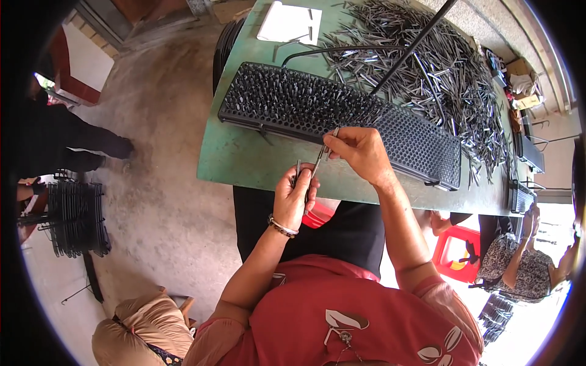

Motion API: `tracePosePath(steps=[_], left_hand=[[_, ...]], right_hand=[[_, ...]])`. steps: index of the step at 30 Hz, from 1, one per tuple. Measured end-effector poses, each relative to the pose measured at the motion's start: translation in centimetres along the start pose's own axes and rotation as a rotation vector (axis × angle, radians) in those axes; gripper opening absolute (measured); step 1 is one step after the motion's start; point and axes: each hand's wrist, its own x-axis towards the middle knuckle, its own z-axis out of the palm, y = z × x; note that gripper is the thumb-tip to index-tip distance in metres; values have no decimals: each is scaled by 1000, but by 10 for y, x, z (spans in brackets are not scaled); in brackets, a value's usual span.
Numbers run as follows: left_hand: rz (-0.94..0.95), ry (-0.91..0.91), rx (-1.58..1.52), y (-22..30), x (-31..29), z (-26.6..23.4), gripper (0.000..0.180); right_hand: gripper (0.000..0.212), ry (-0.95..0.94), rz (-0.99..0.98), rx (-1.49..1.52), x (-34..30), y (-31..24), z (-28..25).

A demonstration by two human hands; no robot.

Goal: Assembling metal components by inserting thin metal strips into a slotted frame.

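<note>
My left hand (296,190) is closed around a few slim metal pieces, whose ends stick out above the fingers. My right hand (360,152) pinches a slim metal piece (320,157) between thumb and fingertips. This piece slants down to the left hand, so both hands meet on it. Just beyond them lies a long black rack (421,146) full of round holes. Many dark slim pieces stand upright in its left part, while the holes in its right part show bare. The exact kind of these pieces is too small to tell.
A large heap of loose metal pieces (452,79) covers the far right of the green table (226,146). A white pad (290,24) lies far left. Black rods arch over the rack. People sit or stand nearby; a red stool (448,247) is at right, stacked black racks (76,213) at left.
</note>
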Motion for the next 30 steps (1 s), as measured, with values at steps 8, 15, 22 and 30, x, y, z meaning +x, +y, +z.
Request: tracePosePath(steps=[8,15,22,30], left_hand=[[-33,-32,-25,4,-2,0,24],[-37,5,-2,4,-3,-4,25],[-75,-30,-37,-3,-2,-3,26],[-70,-13,-17,-3,-2,-6,25]], right_hand=[[21,-72,3,63,4,2,6],[20,247,-64,85,11,-9,4],[14,368,-384,-215,29,-10,25],[12,419,-490,-381,34,-5,29]])
